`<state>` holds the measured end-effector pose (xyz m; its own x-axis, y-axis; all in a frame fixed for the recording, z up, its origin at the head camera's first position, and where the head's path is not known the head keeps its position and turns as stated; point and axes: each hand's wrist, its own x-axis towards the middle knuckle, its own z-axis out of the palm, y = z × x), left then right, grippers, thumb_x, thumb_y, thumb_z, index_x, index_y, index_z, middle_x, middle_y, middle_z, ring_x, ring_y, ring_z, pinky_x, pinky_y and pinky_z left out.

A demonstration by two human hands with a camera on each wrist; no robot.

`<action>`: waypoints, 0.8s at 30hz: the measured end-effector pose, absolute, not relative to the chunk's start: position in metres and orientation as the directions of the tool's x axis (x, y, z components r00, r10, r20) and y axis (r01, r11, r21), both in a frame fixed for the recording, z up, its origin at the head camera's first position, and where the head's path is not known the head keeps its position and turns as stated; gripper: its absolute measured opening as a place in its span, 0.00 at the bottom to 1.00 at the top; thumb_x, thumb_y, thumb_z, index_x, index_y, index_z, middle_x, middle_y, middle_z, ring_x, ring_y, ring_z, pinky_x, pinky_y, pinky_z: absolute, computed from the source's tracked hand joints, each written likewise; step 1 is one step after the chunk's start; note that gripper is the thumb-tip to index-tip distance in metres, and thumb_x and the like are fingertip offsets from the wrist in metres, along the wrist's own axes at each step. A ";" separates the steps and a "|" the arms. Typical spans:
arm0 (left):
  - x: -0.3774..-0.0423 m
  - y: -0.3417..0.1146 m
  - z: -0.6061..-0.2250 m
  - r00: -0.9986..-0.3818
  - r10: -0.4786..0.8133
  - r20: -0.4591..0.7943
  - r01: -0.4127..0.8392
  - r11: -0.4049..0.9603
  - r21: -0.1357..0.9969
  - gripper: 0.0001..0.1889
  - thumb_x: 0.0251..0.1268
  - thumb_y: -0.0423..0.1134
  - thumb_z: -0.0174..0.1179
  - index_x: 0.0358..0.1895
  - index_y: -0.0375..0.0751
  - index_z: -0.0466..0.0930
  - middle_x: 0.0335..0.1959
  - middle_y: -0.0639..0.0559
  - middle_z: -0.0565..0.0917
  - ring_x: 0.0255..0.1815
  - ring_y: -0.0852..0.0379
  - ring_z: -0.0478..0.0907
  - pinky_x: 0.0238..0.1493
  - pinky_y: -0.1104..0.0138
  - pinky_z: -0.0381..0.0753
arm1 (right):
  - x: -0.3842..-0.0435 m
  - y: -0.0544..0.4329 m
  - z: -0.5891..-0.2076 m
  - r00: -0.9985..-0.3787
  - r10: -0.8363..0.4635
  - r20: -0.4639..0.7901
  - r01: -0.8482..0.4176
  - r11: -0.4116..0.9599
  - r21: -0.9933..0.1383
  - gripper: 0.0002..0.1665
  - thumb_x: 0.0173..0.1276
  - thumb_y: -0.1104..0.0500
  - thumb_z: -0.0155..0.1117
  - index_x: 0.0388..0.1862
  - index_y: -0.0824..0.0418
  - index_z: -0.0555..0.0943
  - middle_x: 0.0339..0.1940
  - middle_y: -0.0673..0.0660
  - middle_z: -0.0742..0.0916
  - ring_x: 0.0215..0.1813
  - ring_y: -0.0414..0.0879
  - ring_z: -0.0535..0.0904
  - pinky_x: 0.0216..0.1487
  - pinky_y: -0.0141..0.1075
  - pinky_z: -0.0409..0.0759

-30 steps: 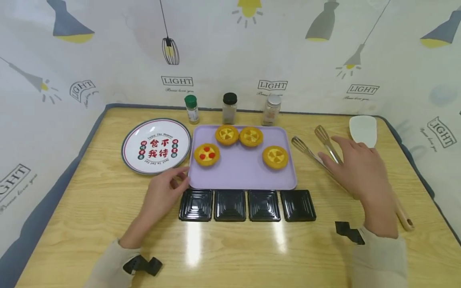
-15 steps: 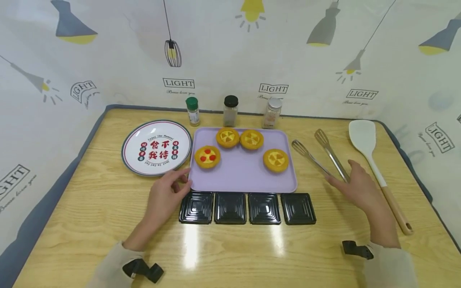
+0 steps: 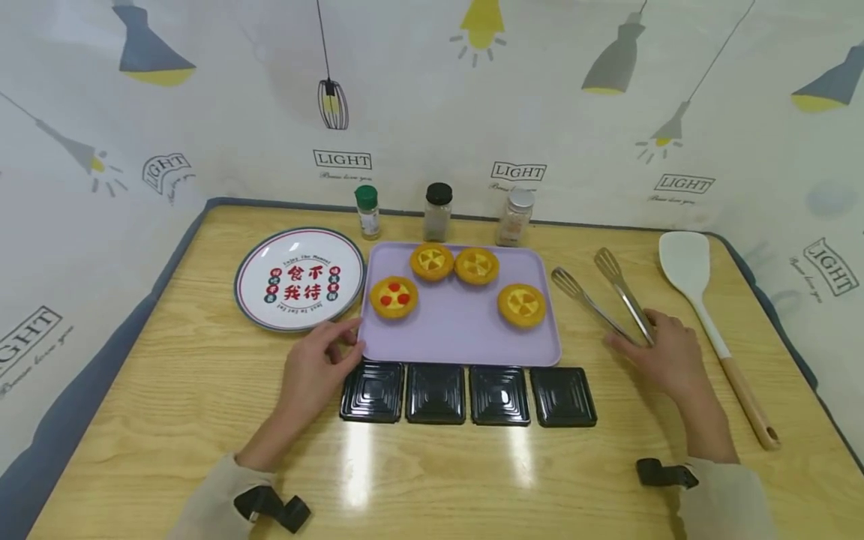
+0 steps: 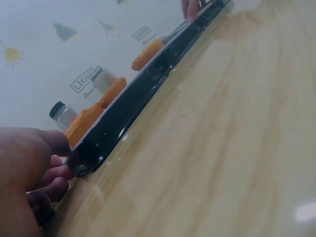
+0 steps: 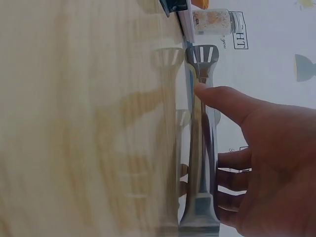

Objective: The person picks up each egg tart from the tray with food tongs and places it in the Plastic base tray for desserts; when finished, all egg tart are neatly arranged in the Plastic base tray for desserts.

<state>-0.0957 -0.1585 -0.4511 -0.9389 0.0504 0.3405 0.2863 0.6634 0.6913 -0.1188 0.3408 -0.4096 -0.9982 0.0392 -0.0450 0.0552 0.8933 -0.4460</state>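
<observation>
In the head view my right hand (image 3: 664, 356) is around the metal tongs (image 3: 586, 298), which lie on the table with their slotted ends spread. The right wrist view shows the thumb against one arm of the tongs and the fingers on the far side. My left hand (image 3: 316, 367) touches the left edge of the lilac tray (image 3: 459, 334) with thumb and index finger, the other fingers loosely bent. On the tray sit several tarts: one with red dots (image 3: 394, 298), the others with yellow wedges, such as a tart (image 3: 522, 305) at the right.
Several black square plastic trays (image 3: 435, 394) line the tray's front. A white plate (image 3: 300, 281) stands left. Behind are a green-capped jar (image 3: 367, 214), a black-capped jar (image 3: 438, 211) and a silver-capped jar (image 3: 516, 217). A white spatula (image 3: 687, 266) with wooden handle lies right.
My right hand has come down from above the tongs and closed around their arms. The left hand stays at the tray's edge. The camera view has shifted slightly.
</observation>
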 end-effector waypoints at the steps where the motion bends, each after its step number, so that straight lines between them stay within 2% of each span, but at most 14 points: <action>1: -0.096 -0.158 -0.452 -0.938 0.050 0.342 0.288 0.664 0.690 0.18 0.58 0.37 0.71 0.54 0.43 0.84 0.34 0.57 0.81 0.23 0.63 0.72 0.23 0.69 0.72 | -0.118 0.341 -0.410 -0.999 0.040 -0.034 0.051 0.893 -0.447 0.56 0.65 0.36 0.64 0.68 0.82 0.58 0.56 0.83 0.70 0.55 0.79 0.65 0.48 0.67 0.67; 8: -0.097 -0.159 -0.454 -0.937 0.050 0.346 0.293 0.651 0.700 0.19 0.57 0.37 0.71 0.53 0.44 0.84 0.34 0.58 0.81 0.23 0.63 0.72 0.22 0.70 0.72 | -0.121 0.340 -0.413 -0.998 0.050 0.042 0.023 0.877 -0.481 0.52 0.64 0.39 0.67 0.67 0.80 0.63 0.56 0.80 0.72 0.56 0.75 0.66 0.46 0.63 0.67; 16: -0.097 -0.159 -0.451 -0.934 0.050 0.354 0.301 0.644 0.704 0.19 0.57 0.37 0.72 0.53 0.44 0.84 0.34 0.57 0.81 0.23 0.63 0.72 0.22 0.70 0.72 | -0.127 0.335 -0.416 -0.994 0.077 0.077 0.029 0.870 -0.492 0.50 0.64 0.40 0.68 0.66 0.79 0.65 0.58 0.79 0.73 0.60 0.75 0.65 0.50 0.64 0.66; 22: -0.096 -0.159 -0.453 -0.936 0.049 0.348 0.296 0.643 0.706 0.19 0.57 0.36 0.72 0.54 0.44 0.84 0.34 0.57 0.81 0.24 0.63 0.72 0.22 0.71 0.72 | -0.126 0.336 -0.417 -0.993 0.102 0.061 0.055 0.848 -0.527 0.49 0.65 0.40 0.67 0.67 0.76 0.65 0.60 0.76 0.74 0.57 0.69 0.69 0.49 0.61 0.69; 24: -0.097 -0.159 -0.455 -0.936 0.050 0.348 0.297 0.642 0.707 0.19 0.57 0.36 0.71 0.54 0.44 0.84 0.34 0.58 0.81 0.24 0.63 0.72 0.23 0.71 0.72 | -0.126 0.336 -0.416 -0.992 0.114 0.058 0.066 0.843 -0.534 0.49 0.64 0.40 0.67 0.68 0.75 0.65 0.58 0.75 0.75 0.53 0.66 0.73 0.45 0.57 0.71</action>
